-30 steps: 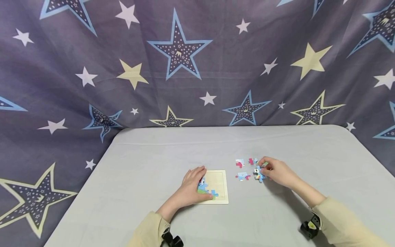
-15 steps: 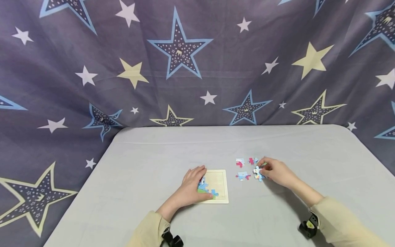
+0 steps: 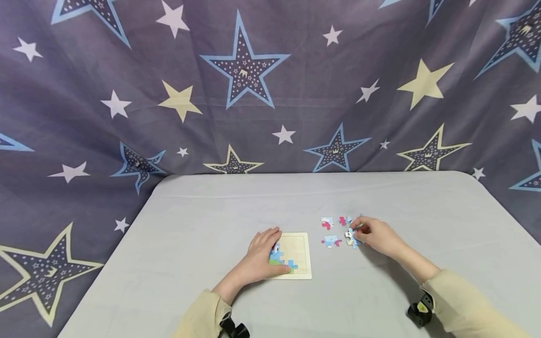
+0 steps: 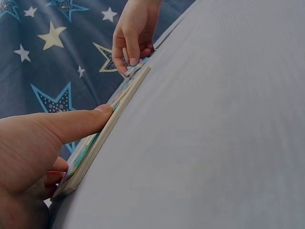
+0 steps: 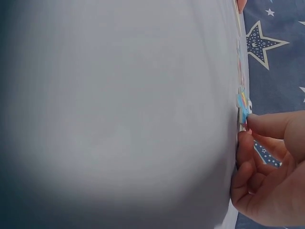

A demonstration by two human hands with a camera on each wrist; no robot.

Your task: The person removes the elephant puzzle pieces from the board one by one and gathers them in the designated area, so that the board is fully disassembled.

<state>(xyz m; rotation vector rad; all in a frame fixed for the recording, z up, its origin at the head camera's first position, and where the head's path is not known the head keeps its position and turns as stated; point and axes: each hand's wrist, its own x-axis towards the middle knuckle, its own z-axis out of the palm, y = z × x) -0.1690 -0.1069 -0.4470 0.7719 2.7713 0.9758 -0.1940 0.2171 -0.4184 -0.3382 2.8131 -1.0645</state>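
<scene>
In the head view a pale wooden puzzle board [image 3: 297, 249] lies flat, with blue and green pieces fitted along its left and lower part. My left hand [image 3: 262, 256] holds the board by its left side. Its thumb [image 4: 86, 123] lies straight over the near edge in the left wrist view, the other fingers at the left end and partly hidden. To the right of the board my right hand [image 3: 380, 237] pinches a blue, white and multicoloured jigsaw piece [image 3: 351, 238] between thumb and fingers, close over the table. The right wrist view shows that piece [image 5: 243, 106] tilted at the thumb tip.
Several loose jigsaw pieces lie between the board and the right hand: a white and pink one [image 3: 327, 223], a pink and blue one [image 3: 344, 220] and a light blue one [image 3: 331, 241]. The grey-covered table [image 3: 228, 206] backs onto a star-patterned curtain [image 3: 262, 122].
My right hand has shifted slightly left with the jigsaw piece, whose tilt has changed a little. The left hand and the board hold their place.
</scene>
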